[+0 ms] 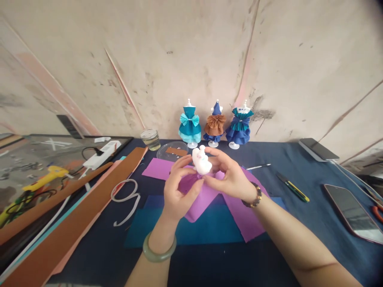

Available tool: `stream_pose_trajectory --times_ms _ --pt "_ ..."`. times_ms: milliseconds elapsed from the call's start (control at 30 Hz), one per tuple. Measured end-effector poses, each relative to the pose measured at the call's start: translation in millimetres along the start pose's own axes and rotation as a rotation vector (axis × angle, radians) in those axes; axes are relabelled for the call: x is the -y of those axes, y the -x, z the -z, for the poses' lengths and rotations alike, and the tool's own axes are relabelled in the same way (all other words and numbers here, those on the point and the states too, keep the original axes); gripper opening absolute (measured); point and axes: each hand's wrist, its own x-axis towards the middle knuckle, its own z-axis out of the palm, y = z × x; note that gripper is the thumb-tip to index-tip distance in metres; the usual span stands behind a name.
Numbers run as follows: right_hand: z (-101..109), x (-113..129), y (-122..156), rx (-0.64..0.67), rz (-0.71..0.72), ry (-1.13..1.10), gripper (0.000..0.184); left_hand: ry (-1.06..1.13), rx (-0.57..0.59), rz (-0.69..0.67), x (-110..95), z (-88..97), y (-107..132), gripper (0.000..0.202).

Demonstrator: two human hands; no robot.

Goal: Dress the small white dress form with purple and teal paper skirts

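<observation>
My left hand (177, 190) and my right hand (228, 175) meet over the table's middle. Together they grip a small white mannequin torso (201, 160), with purple fabric (197, 195) gathered around its lower part. The left fingers pinch the gathered purple fabric; the right fingers wrap the fabric at the torso's base. More purple fabric sheets (155, 169) lie flat under the hands, on a teal sheet (209, 227). Three dressed mini mannequins stand at the back: a turquoise dress (189, 125), a brown dress (214, 126), a blue dress (238, 127).
White-handled scissors (125, 199) lie left of the hands beside long brown strips (74, 223). A yellow glue gun (44, 177) and power strip (101, 153) sit far left. A glass jar (150, 139), a clear dish (172, 151), a pen (259, 166), a cutter (292, 187) and phones (351, 211) lie around.
</observation>
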Motion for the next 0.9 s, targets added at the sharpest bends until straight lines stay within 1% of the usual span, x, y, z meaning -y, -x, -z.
stream_pose_trajectory --times_ms 100,233,300,367,433,500,567,700,800,900 --pt "-2 1 1 -0.010 0.013 0.029 0.058 0.022 -0.021 0.028 -2 0.6 -1 0.015" --pt "-2 4 1 -0.004 0.008 0.017 0.059 0.086 -0.014 0.096 -2 3.5 -4 0.008" --pt "0 5 0 0.026 -0.010 0.011 0.062 0.125 0.012 0.168 1 5.5 -5 0.004" --pt "3 5 0 0.078 -0.029 0.017 0.065 0.151 0.051 0.247 5 7.5 -6 0.005" --pt "6 4 0 0.130 -0.045 0.030 0.069 0.151 0.078 0.284 9 9.2 -6 0.008" --pt "8 4 -1 0.161 -0.054 0.038 0.072 0.143 0.076 0.276 12 10.1 -6 0.010" --pt "8 4 -1 0.165 -0.050 0.022 0.073 0.154 0.073 0.259 11 10.4 -6 0.011" --pt "7 5 -2 0.110 -0.049 -0.026 0.072 0.214 0.098 0.282 7 9.7 -7 0.014" --pt "7 6 -3 0.071 -0.074 -0.023 0.075 0.212 0.103 0.315 6 8.9 -7 0.017" --pt "8 7 -2 0.123 -0.093 0.010 0.080 0.193 0.131 0.302 9 8.6 -8 0.017"
